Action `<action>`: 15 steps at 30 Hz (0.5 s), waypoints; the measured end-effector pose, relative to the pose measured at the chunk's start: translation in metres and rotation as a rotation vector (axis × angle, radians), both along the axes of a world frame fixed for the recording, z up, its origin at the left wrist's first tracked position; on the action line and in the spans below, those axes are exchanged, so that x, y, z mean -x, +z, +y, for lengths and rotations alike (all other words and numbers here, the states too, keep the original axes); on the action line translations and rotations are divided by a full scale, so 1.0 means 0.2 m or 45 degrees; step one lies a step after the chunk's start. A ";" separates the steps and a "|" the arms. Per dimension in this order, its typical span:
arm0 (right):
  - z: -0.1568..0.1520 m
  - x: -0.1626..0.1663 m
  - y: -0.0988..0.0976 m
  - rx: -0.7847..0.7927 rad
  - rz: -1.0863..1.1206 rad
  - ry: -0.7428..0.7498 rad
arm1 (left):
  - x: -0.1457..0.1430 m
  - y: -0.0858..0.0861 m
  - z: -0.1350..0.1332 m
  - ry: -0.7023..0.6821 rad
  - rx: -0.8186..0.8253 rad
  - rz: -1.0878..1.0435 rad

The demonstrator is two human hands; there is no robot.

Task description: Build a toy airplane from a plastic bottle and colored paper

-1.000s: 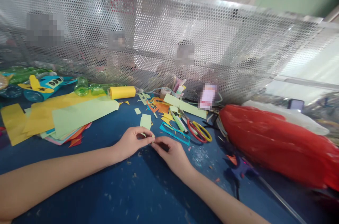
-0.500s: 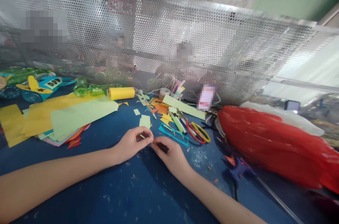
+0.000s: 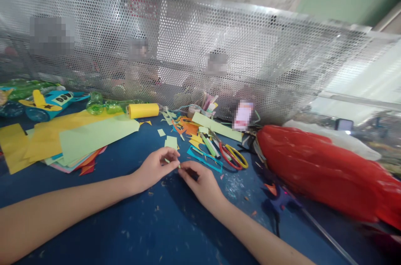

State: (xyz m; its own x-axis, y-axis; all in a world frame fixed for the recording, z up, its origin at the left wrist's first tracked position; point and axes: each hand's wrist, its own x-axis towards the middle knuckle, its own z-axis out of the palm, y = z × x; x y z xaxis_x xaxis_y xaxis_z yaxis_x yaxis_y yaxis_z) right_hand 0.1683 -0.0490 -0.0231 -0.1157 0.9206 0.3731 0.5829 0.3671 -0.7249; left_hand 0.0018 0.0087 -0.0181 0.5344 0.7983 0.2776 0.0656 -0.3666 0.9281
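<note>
Left hand (image 3: 155, 169) fingers (image 3: 174, 156) are nipped shut on a green paper sliver (image 3: 169, 161). The right hand (image 3: 200, 181) has its thumb and forefinger closed on the other end, other fingers curled. The sliver sits between the two hands, just above the blue counter (image 3: 140, 223), near the green paper square (image 3: 171, 142) and the teal cutout (image 3: 205, 159).

My take on doing it well: grip close to the ends with light pressure, since the piece looks thin and would crease or tear. Rest the wrists on the counter for steadiness, and work low so a dropped piece isn't lost among the scraps.

Scissors (image 3: 233, 155) lie just beyond the right hand; the red bag (image 3: 326, 173) is well apart.

Writing: nothing readable. The label by the perforated screen (image 3: 219, 48) is blurred out, and the red marking on the screen is too faint.
</note>
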 end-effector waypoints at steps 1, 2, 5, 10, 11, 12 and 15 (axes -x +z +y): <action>0.00 0.00 0.00 -0.004 -0.001 -0.003 | 0.00 0.00 0.00 -0.003 0.010 0.008; 0.00 0.00 0.00 -0.006 -0.002 -0.007 | 0.00 0.00 0.01 -0.013 0.014 0.021; 0.00 0.01 0.01 0.004 -0.001 -0.013 | 0.00 0.01 0.01 -0.048 0.000 0.058; -0.02 0.02 0.03 0.079 0.022 -0.003 | 0.00 0.02 0.00 -0.039 -0.004 0.066; -0.02 0.02 0.03 0.082 0.023 -0.005 | 0.00 0.03 -0.01 -0.041 -0.002 0.072; -0.02 0.02 0.03 0.082 0.021 -0.007 | 0.00 0.03 -0.01 -0.043 -0.003 0.077; -0.02 0.02 0.04 0.079 0.004 -0.005 | 0.00 0.03 -0.01 -0.044 -0.009 0.086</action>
State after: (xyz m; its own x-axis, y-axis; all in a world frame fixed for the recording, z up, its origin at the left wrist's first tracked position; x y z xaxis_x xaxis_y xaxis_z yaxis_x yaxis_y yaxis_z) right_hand 0.1646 -0.0527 -0.0160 -0.1107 0.9424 0.3156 0.5817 0.3190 -0.7483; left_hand 0.0009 0.0075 -0.0118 0.5796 0.7770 0.2458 0.1147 -0.3764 0.9193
